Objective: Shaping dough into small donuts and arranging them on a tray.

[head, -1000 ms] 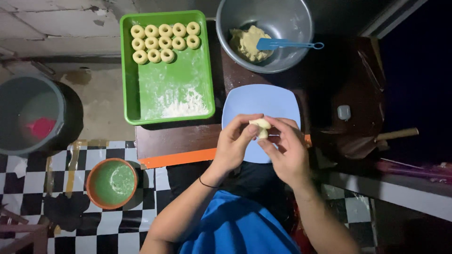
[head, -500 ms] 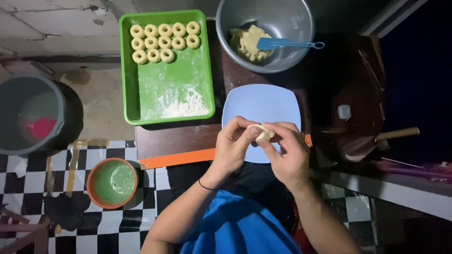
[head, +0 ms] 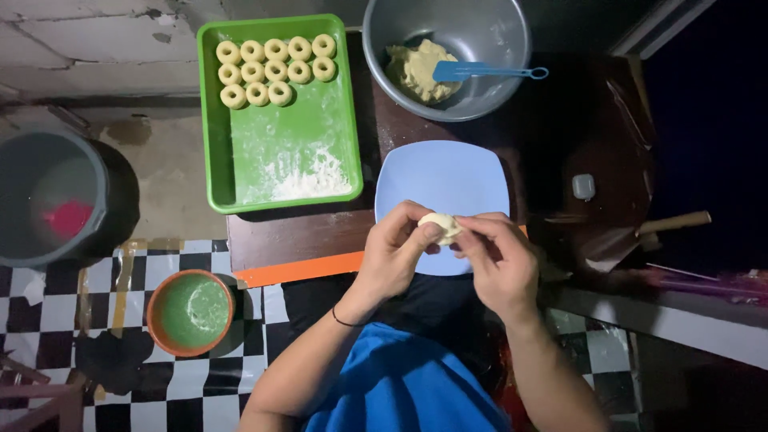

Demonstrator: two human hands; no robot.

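Both hands, left hand (head: 394, 252) and right hand (head: 500, 260), stay pinched on the dough piece (head: 441, 226) at frame centre over the blue plate (head: 442, 180), now rounder than a second ago.

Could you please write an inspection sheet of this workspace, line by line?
Surface: dark brown table with an orange front edge; some flour dust on it.
Job's things: small dough piece pinched between both hands above a pale blue square plate.
Clutter: green tray with twelve dough rings and loose flour; metal bowl with dough and a blue spatula; small grey object.
Grips: left hand and right hand, fingertips closed on the dough piece.
Cables: nothing seen.
Surroundings: checkered floor; orange bowl with green inside; grey bucket; right side too dark to tell.
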